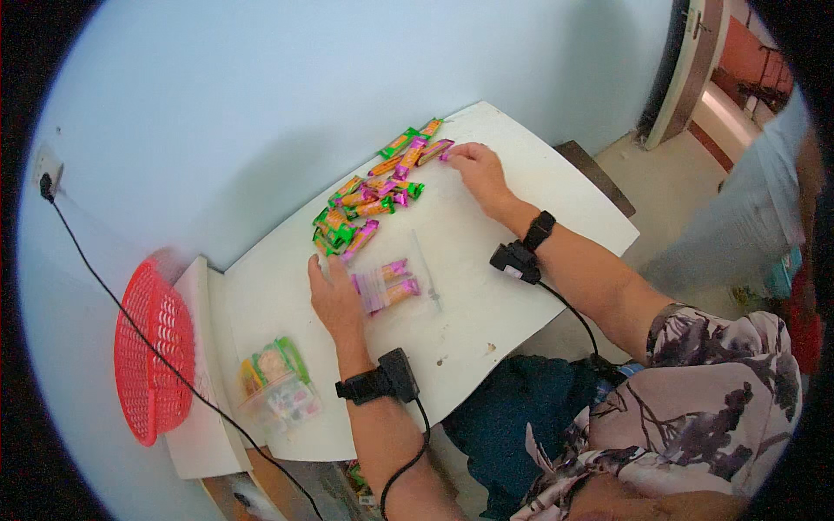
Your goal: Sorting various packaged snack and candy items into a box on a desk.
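Note:
Small wrapped snack packets with orange middles and green or purple ends lie in a loose heap along the table's wall side. At the heap's far end, my right hand pinches a purple-ended packet, most of it hidden by the fingers. My left hand is at the near end of the heap, fingers apart, close beside a clear zip bag. Inside that bag lie a few purple-ended packets. Whether my left hand touches the bag, I cannot tell.
Another clear bag with colourful contents lies on the white table at left. A red plastic basket stands beyond a raised ledge. Black cables run from both wrist devices; another hangs from a wall socket. A person stands at right.

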`<action>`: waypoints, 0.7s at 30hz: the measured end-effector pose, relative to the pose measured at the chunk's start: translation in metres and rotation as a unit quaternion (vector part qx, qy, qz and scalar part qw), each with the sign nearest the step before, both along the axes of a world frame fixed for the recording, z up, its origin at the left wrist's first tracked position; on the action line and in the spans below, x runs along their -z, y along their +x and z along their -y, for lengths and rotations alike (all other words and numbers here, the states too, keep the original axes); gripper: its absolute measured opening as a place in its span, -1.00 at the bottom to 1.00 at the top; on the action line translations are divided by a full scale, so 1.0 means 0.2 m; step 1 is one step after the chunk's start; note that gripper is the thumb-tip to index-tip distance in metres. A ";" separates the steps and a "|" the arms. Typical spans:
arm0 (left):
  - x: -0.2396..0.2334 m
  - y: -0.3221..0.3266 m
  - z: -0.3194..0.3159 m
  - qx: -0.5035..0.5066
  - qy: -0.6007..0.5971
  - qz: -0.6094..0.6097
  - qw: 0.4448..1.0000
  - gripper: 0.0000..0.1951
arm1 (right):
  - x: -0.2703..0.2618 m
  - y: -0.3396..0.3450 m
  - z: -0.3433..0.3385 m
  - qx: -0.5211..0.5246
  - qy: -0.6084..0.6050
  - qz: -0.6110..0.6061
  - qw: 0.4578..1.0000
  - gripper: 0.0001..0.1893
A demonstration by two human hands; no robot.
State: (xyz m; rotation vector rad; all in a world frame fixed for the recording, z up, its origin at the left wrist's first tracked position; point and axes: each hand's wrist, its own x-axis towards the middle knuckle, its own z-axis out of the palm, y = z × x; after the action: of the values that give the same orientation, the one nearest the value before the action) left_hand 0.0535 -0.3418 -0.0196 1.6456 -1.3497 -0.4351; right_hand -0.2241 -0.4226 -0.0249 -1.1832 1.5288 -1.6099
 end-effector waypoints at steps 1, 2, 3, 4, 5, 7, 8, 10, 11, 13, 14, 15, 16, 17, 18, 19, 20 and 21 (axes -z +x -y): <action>0.05 0.04 0.02 -0.010 -0.001 0.003 1.000 -0.44 | -0.01 0.02 -0.02 -0.010 -0.001 0.003 1.000 -0.77; 0.06 0.03 0.04 0.008 -0.030 0.082 0.996 -0.45 | -0.02 0.01 -0.03 0.037 -0.043 -0.103 0.993 -0.77; 0.07 0.02 0.04 0.022 -0.025 0.045 0.998 -0.45 | -0.04 0.00 -0.04 0.085 -0.087 -0.207 0.971 -0.77; 0.08 0.01 0.05 0.032 -0.028 0.015 0.999 -0.46 | -0.01 -0.05 0.03 0.038 -0.037 -0.197 0.979 -0.67; 0.07 -0.01 0.06 0.029 -0.028 0.013 0.999 -0.46 | -0.05 -0.09 0.08 0.036 -0.038 -0.198 0.979 -0.67; 0.07 0.00 0.06 0.056 -0.043 0.071 0.995 -0.46 | -0.14 -0.11 0.16 0.037 -0.001 -0.330 0.943 -0.52; 0.09 0.01 0.07 0.061 -0.046 0.074 0.994 -0.44 | -0.19 -0.11 0.21 0.034 -0.002 -0.330 0.943 -0.52; 0.08 0.00 0.07 0.065 -0.025 0.078 0.995 -0.43 | -0.27 -0.11 0.29 -0.009 0.091 -0.464 0.881 -0.34; 0.07 0.00 0.07 0.072 -0.003 0.084 0.994 -0.42 | -0.28 -0.09 0.31 -0.011 0.088 -0.466 0.881 -0.34; 0.08 0.01 0.07 0.065 0.020 0.132 0.989 -0.41 | -0.29 -0.02 0.36 -0.069 0.129 -0.524 0.839 -0.31; 0.09 0.02 0.07 0.064 0.044 0.180 0.981 -0.41 | -0.30 0.01 0.37 -0.075 0.124 -0.524 0.839 -0.31; 0.09 0.00 0.07 0.060 0.046 0.178 0.981 -0.41 | -0.27 0.00 0.39 -0.125 0.116 -0.525 0.834 -0.30; 0.08 -0.03 0.07 0.068 0.043 0.166 0.983 -0.42 | -0.26 -0.04 0.42 -0.169 0.107 -0.526 0.827 -0.30; 0.06 -0.06 0.07 0.078 0.039 0.153 0.984 -0.42 | -0.26 -0.05 0.47 -0.212 0.153 -0.511 0.819 -0.30; 0.04 -0.09 0.08 0.093 0.043 0.146 0.984 -0.43 | -0.26 -0.08 0.53 -0.250 0.197 -0.494 0.809 -0.30; 0.05 -0.05 0.08 0.083 0.052 0.148 0.984 -0.43 | -0.25 0.02 0.47 -0.263 0.196 -0.492 0.807 -0.30; 0.06 -0.01 0.07 0.080 0.067 0.138 0.985 -0.44 | -0.21 0.11 0.39 -0.211 0.171 -0.522 0.809 -0.32; 0.05 -0.01 0.07 0.085 0.074 0.126 0.986 -0.45 | -0.22 0.15 0.31 -0.147 0.145 -0.551 0.808 -0.33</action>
State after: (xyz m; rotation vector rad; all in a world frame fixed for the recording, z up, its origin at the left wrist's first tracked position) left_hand 0.0517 -0.3552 -0.0301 1.7576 -1.6890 -0.4471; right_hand -0.1937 -0.4842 0.0199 -2.2010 1.9672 -0.3464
